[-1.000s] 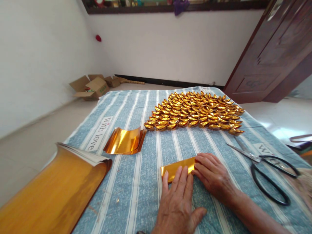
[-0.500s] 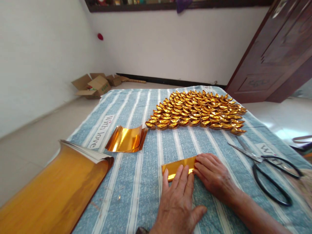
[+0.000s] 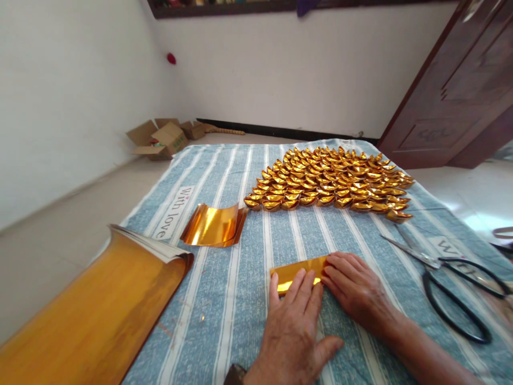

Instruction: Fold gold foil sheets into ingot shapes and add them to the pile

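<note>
A folded strip of shiny gold foil paper [image 3: 298, 270] lies on the striped cloth in front of me. My left hand [image 3: 294, 326] rests flat on its lower edge, fingers stretched out and the thumb apart, off the paper. At the strip's right end, my right hand [image 3: 356, 286] has its fingers together and curled over the paper; its thumb is hidden. Beyond the hands, many folded gold paper ingots [image 3: 328, 179] stand close together in rows. A small stack of curled gold foil sheets [image 3: 212, 224] lies left of them.
Large rolled gold sheets [image 3: 92, 305] cover the table's left front. Scissors with black handles [image 3: 433, 262] lie half-open at the right. The blue-and-white striped cloth [image 3: 224, 176] covers the table. Cardboard boxes [image 3: 168, 139] sit on the floor by the wall; a brown door [image 3: 436, 101] is at right.
The whole view has shifted slightly, so things appear a little further right. Both hands keep nearly the same position on the gold strip.
</note>
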### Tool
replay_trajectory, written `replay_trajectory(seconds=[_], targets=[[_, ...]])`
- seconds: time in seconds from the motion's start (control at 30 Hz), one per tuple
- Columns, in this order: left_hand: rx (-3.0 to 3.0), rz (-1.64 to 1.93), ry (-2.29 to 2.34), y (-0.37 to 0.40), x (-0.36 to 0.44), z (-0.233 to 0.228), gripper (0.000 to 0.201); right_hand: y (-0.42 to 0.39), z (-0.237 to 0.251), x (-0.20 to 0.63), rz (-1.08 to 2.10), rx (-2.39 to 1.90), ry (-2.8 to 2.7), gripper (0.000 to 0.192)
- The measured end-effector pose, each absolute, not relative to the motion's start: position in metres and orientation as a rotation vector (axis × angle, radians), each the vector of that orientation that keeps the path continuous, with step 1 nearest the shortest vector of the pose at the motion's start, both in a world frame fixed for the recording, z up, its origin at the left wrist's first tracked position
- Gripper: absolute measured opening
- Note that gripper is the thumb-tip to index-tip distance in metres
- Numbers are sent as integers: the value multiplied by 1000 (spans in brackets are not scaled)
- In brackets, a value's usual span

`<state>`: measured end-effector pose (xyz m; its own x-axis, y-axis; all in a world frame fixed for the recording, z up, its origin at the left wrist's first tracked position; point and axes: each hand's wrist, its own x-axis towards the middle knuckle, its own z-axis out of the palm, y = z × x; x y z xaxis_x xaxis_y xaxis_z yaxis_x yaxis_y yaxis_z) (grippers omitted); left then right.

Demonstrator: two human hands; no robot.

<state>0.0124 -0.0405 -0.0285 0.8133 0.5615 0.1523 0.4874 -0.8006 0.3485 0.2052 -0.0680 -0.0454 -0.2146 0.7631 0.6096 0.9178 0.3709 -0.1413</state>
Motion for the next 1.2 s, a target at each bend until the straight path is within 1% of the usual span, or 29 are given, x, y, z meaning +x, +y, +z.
replay_trajectory(seconds=[0.13,0.27,0.73,1.2], targets=[[2676,300,788,-41,12,-28,68,-69,-48,205,-339,-1449,-2036,17],[2657,268,769,-40,11,-26,69,-71,-49,206,-329,-1458,-2059,15],[2590,247,762,-39,10,-22,68,-72,-45,204,-380,-1481,-2076,21],[2582,250,758,-38,10,-22,69,-71,-46,206,-388,-1449,-2083,18]])
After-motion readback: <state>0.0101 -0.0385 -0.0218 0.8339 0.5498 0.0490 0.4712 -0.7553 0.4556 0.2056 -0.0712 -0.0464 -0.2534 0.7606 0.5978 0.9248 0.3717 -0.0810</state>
